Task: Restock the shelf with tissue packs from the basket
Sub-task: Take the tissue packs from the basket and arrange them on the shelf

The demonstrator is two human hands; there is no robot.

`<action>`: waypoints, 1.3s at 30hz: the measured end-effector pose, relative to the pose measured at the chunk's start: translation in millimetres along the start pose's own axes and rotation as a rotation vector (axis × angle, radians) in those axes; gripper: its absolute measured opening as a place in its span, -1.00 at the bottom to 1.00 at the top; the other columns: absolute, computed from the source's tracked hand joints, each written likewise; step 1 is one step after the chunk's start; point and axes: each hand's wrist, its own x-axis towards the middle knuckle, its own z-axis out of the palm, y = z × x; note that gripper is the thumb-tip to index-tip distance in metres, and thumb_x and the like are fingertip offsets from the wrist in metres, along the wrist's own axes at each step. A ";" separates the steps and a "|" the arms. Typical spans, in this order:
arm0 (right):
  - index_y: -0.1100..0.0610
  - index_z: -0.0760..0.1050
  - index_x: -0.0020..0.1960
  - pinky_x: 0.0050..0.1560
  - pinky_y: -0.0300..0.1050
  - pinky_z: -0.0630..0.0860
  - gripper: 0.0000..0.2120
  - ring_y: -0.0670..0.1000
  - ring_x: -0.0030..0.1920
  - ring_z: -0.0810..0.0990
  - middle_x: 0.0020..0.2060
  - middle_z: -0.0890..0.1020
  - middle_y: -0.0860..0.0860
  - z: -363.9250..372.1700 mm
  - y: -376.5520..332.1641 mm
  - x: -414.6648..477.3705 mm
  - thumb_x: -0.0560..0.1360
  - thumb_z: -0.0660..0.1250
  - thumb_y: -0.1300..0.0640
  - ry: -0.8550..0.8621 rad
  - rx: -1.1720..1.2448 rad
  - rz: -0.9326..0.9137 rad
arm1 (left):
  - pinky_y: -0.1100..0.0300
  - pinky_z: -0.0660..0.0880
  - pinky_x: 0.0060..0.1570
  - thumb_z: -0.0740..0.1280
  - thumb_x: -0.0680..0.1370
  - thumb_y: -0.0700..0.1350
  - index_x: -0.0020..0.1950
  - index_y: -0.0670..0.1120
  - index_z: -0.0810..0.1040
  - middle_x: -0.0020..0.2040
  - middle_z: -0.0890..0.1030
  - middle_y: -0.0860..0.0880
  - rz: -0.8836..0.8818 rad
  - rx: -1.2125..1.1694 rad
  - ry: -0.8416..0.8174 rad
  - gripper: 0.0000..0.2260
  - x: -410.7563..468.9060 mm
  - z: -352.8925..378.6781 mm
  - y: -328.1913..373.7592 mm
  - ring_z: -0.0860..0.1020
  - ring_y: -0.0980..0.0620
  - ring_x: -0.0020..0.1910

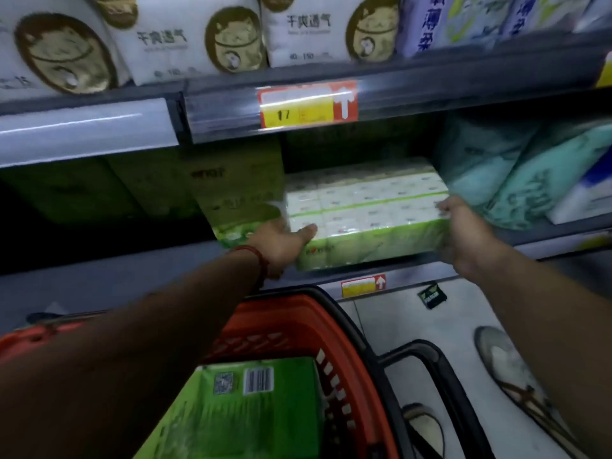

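Fingers (306, 231) of our left hand (281, 241): thumb laid on the top front edge of the tissue pack (364, 220), the rest round its 9 o'clock end. Right hand (463, 233): curled round the 3 o'clock end. Both clamp the pack.

Location: pack sits on the lower shelf (414, 265), front face near the lip, between olive-green packs (238, 193) at 9 o'clock and teal packs (496, 180) at 3 o'clock.

Progress, as we judge it: this pack is placed but not released, and may want seating deeper. At 6 o'clock, the basket (341, 352) holds at least one more green pack (251, 402), so restocking is partly done.

Materials:
- Tissue pack: rectangular block of small bricks, white tops, green bands, bound in glossy clear film; likely soft and yielding.
- Green pack: flat, printed film, barcode label uppermost.
- Basket: rigid red plastic, slotted walls, black handle.
- Shelf: grey metal, clear plastic rail with a red-and-yellow price tag (362, 286).
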 end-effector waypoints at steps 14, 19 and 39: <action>0.11 0.45 0.24 -0.22 0.21 0.71 -0.54 0.26 0.01 0.66 0.19 0.56 0.14 32.3 -5.4 3.5 0.50 0.32 -0.19 0.182 0.066 -0.017 | -0.07 0.71 -0.13 0.55 0.50 0.07 0.10 -0.33 0.58 -0.28 0.73 -0.16 -0.075 -0.390 0.059 -0.52 0.9 10.6 0.0 0.73 -0.17 -0.34; 0.14 0.40 0.20 -0.11 0.21 0.71 -0.67 0.21 -0.01 0.63 0.10 0.51 0.12 30.4 -5.6 6.5 0.61 0.31 -0.08 0.184 0.112 -0.087 | -0.17 0.70 -0.05 0.52 0.53 0.06 -0.07 -0.20 0.51 -0.17 0.74 -0.24 0.008 -0.382 0.105 -0.65 1.5 17.1 -1.6 0.74 -0.20 -0.28; 0.05 0.27 0.54 0.12 0.16 0.66 -0.33 0.23 0.16 0.64 0.18 0.58 0.10 29.2 -0.2 13.6 0.48 0.39 0.17 -0.027 -0.069 -0.103 | -0.25 0.66 0.04 0.43 0.26 -0.13 -0.06 0.03 0.49 -0.10 0.70 -0.23 -0.014 -0.172 0.153 -0.70 33.5 11.6 -18.0 0.72 -0.28 -0.07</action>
